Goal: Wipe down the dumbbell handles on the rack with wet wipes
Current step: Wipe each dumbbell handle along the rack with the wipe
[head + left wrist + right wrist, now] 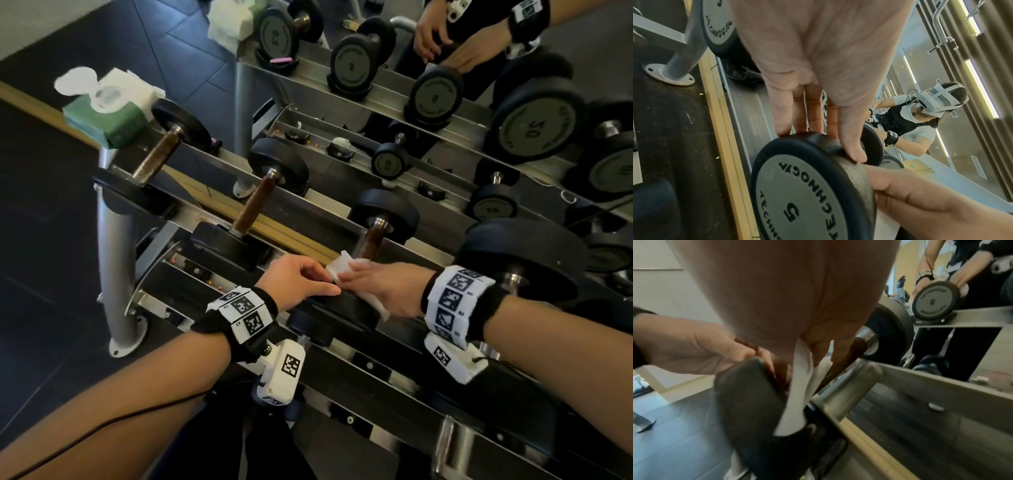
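Left hand: the left hand (297, 281) rests on the near black head of the third dumbbell (809, 191), fingers fairly straight, thumb out toward the wipe; nothing is clamped in it
Right hand: the right hand (383, 287) lies flat over a white wet wipe (346, 269), fingers straight, pressing it where the near head meets the handle
Wipe: part of it hangs below the palm, against the head
Handle: the brown handle (371, 241) shows beyond the fingertips, running to the far head
Rack: the steel rack (118, 240) carries two more brown-handled dumbbells to the left
Wipe pack: a green pack of wipes (102, 116) sits open on the far left end of the rack
Mirror: a mirror (513, 85) behind repeats the dumbbells and hands
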`<state>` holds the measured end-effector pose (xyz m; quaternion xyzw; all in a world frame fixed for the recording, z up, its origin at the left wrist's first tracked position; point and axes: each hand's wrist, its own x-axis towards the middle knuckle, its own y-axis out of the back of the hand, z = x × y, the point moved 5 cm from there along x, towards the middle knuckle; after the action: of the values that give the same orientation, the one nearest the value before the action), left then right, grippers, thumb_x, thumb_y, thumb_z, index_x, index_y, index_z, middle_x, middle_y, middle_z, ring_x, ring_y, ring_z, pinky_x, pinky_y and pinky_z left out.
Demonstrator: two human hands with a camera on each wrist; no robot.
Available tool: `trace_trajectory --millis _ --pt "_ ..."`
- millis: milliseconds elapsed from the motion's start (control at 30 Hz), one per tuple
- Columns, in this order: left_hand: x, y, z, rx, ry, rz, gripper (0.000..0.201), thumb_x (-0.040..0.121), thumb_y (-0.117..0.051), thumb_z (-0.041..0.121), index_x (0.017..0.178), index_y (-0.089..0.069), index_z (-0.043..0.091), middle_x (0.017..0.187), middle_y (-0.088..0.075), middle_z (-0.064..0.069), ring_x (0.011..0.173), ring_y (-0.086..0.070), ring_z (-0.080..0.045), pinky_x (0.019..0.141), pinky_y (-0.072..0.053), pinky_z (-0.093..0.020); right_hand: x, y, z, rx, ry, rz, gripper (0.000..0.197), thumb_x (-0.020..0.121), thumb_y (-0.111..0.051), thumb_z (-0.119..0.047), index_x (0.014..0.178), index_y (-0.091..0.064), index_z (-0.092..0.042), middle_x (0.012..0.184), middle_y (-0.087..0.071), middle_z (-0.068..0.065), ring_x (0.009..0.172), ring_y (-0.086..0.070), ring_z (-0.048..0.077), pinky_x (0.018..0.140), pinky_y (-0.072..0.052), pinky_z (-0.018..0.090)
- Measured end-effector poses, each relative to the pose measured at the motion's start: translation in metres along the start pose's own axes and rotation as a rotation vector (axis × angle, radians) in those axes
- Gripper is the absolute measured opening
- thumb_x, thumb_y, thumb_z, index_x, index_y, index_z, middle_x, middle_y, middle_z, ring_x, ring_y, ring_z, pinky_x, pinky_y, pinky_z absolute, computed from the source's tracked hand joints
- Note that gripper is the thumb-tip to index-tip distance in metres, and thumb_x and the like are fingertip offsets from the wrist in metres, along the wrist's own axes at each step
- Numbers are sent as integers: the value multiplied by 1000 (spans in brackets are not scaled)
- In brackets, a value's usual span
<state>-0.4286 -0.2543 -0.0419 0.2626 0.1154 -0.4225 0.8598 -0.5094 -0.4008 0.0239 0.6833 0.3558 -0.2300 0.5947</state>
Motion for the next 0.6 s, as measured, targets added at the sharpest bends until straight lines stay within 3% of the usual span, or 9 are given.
trace_trajectory --millis 133,233,367,467,600 --pt "2 1 0 9 -3 -21 16 74 -82 42 85 -72 38 82 -70 22 78 -62 12 72 -47 -17 3 24 34 85 -165 181 80 90 -46 10 154 -24 -32 165 -11 -8 152 -10 15 124 -17 42" --pt "2 1 0 16 -5 -27 16 75 -81 43 86 -71 38 84 -71 18 79 -64 8 72 -47 -18 5 28 51 117 -245 253 81 90 -47 12 157 -18 -25 166 -3 -6 153 -2 15 124 -15 40" --pt "4 2 0 5 12 -35 16 73 -83 42 84 -73 36 81 -71 21 77 -65 6 72 -49 -19 2 4 25 147 -83 262 69 95 -46 5 155 -21 -19 166 -9 0 153 -4 21 124 -11 42" --pt "6 2 3 31 16 -50 17 72 -84 42 85 -73 35 81 -72 18 80 -66 2 72 -50 -19 0 -17 9 142 36 184 67 95 -56 -5 154 -28 -23 164 -15 -4 152 -6 17 122 -6 34" --pt "7 3 5 42 21 -74 19 73 -83 43 86 -73 34 86 -72 12 85 -67 -3 75 -53 -23 8 -1 28 201 -27 202 67 95 -45 6 154 -29 -21 165 -15 1 152 -12 21 124 -10 38"
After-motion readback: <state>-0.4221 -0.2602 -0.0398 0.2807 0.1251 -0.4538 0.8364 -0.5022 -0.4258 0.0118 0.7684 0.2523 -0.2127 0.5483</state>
